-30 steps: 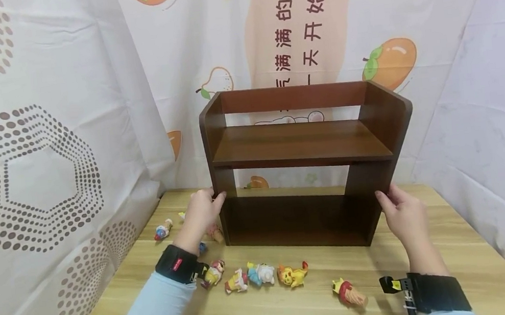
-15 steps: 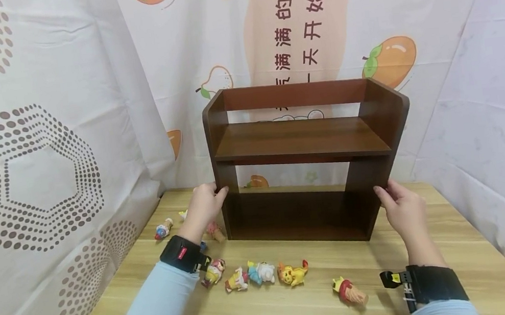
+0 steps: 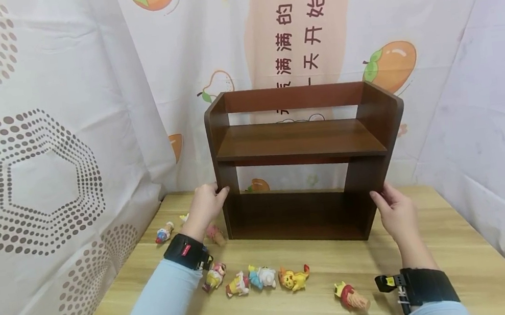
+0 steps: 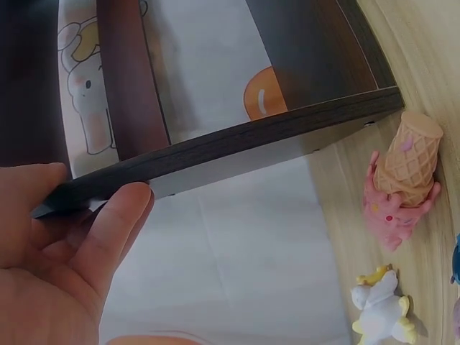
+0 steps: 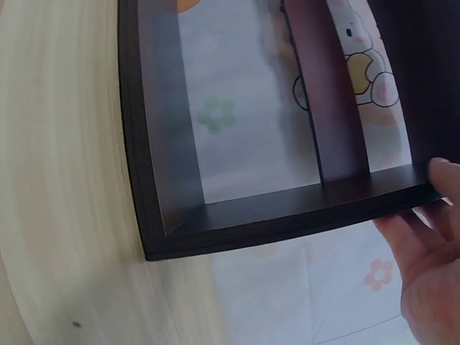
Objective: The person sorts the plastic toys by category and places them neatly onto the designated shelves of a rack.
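Note:
A dark brown two-tier shelf (image 3: 299,140) stands upright toward the back of the wooden table. My left hand (image 3: 206,207) grips the edge of its left side panel, thumb on the inner face and fingers outside, as the left wrist view shows with the hand (image 4: 65,251) at the panel. On the opposite panel my right hand (image 3: 396,210) pinches the edge the same way; the right wrist view shows that hand (image 5: 428,251) too. Both shelf boards carry nothing. A pink ice-cream-cone figure (image 4: 402,180) lies just beside the shelf's left foot.
In front of the shelf lie several small toy figures: a yellow one (image 3: 294,278), a blue-and-white one (image 3: 262,277), and a red-topped cone figure (image 3: 352,297) to the right. Another figure (image 3: 164,232) lies at the table's left edge. Printed curtains (image 3: 159,59) hang behind and left.
The shelf's right side has shifted slightly left, and its left side slightly right, with both hands still gripping it. The toy figures keep their places.

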The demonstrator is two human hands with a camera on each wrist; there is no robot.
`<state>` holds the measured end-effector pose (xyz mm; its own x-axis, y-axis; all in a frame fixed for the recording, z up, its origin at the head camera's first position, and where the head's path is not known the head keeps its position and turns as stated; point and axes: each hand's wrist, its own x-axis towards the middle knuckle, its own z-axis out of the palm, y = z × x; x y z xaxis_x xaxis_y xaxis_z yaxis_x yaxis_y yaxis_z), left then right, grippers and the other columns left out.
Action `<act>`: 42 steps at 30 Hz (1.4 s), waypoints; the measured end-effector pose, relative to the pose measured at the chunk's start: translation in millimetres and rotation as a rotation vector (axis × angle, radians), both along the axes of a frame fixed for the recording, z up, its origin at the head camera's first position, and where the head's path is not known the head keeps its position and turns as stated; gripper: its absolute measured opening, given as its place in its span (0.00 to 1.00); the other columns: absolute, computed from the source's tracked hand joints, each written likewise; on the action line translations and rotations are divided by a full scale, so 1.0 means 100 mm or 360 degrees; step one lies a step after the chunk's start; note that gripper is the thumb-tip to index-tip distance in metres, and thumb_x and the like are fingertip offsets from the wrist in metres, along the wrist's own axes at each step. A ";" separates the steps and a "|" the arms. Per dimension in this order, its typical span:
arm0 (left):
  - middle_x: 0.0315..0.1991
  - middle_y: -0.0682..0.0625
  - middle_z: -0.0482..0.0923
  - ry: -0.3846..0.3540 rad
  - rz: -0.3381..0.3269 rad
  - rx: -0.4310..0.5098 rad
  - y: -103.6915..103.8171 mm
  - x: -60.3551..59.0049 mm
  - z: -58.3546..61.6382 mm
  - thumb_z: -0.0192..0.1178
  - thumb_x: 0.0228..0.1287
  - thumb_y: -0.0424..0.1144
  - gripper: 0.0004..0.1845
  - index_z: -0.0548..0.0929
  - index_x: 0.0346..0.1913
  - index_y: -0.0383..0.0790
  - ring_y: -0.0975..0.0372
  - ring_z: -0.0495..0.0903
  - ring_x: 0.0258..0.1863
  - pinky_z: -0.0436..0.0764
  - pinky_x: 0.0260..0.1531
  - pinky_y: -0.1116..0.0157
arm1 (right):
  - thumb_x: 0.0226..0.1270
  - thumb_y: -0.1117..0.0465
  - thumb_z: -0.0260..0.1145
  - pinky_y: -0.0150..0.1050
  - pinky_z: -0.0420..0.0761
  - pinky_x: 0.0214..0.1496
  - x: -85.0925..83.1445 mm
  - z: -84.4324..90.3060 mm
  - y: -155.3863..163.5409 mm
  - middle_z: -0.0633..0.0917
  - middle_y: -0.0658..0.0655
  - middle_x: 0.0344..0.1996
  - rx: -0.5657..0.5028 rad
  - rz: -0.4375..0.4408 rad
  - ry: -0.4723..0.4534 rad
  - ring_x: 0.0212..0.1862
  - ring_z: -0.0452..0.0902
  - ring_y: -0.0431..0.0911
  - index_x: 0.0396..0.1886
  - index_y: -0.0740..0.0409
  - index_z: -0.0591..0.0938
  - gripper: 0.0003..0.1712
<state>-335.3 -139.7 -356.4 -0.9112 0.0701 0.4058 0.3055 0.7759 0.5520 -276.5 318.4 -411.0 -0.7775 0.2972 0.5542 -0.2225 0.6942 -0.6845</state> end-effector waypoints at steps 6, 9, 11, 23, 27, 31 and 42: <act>0.38 0.38 0.87 -0.0018 0.0001 0.0011 -0.01 -0.01 -0.03 0.60 0.74 0.46 0.19 0.88 0.40 0.30 0.51 0.84 0.39 0.81 0.39 0.52 | 0.77 0.57 0.63 0.15 0.72 0.44 0.04 -0.05 0.02 0.84 0.66 0.56 -0.0050 0.0136 -0.0009 0.47 0.71 0.19 0.70 0.56 0.77 0.25; 0.37 0.38 0.87 0.0007 0.0009 -0.0003 -0.01 -0.02 -0.04 0.60 0.74 0.46 0.19 0.87 0.38 0.30 0.51 0.83 0.38 0.80 0.38 0.52 | 0.79 0.57 0.61 0.17 0.74 0.43 0.04 -0.05 0.02 0.82 0.67 0.59 -0.0078 0.0186 -0.0033 0.54 0.78 0.32 0.72 0.56 0.74 0.26; 0.35 0.39 0.86 0.0023 0.0017 -0.0009 -0.01 -0.03 -0.05 0.60 0.74 0.47 0.19 0.87 0.36 0.31 0.51 0.82 0.36 0.80 0.37 0.53 | 0.79 0.57 0.60 0.17 0.75 0.43 0.04 -0.04 0.01 0.80 0.67 0.62 -0.0089 0.0214 -0.0053 0.59 0.79 0.46 0.74 0.56 0.72 0.27; 0.47 0.38 0.86 -0.0049 -0.0057 0.0002 -0.08 0.00 -0.05 0.63 0.70 0.48 0.19 0.86 0.50 0.33 0.48 0.86 0.48 0.82 0.48 0.50 | 0.81 0.59 0.56 0.17 0.74 0.45 0.06 -0.05 0.00 0.73 0.65 0.68 -0.0116 0.0291 -0.0068 0.64 0.72 0.67 0.79 0.53 0.66 0.30; 0.49 0.38 0.86 -0.0061 -0.0096 0.0026 -0.12 0.08 -0.01 0.63 0.70 0.47 0.23 0.84 0.57 0.32 0.48 0.86 0.47 0.83 0.48 0.49 | 0.80 0.61 0.57 0.18 0.75 0.45 0.04 -0.04 -0.01 0.74 0.65 0.68 -0.0120 0.0303 -0.0040 0.63 0.72 0.67 0.78 0.53 0.67 0.30; 0.48 0.39 0.86 -0.0059 -0.0121 0.0053 -0.15 0.17 0.06 0.63 0.70 0.48 0.27 0.81 0.62 0.30 0.50 0.86 0.47 0.83 0.48 0.51 | 0.80 0.62 0.58 0.19 0.75 0.45 0.05 -0.04 -0.02 0.75 0.65 0.67 -0.0121 0.0306 -0.0035 0.63 0.73 0.67 0.78 0.52 0.67 0.30; 0.48 0.44 0.87 0.0053 -0.0156 0.0209 -0.31 0.50 0.20 0.64 0.71 0.49 0.25 0.82 0.63 0.36 0.52 0.87 0.45 0.83 0.48 0.51 | 0.80 0.60 0.57 0.18 0.74 0.47 0.05 -0.04 -0.02 0.73 0.65 0.69 -0.0133 0.0289 -0.0060 0.64 0.72 0.65 0.79 0.51 0.64 0.31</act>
<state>-285.7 -170.9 -336.2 -0.8886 0.1027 0.4470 0.3961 0.6633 0.6349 -271.2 316.1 -414.5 -0.8424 0.1941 0.5027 -0.3117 0.5854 -0.7484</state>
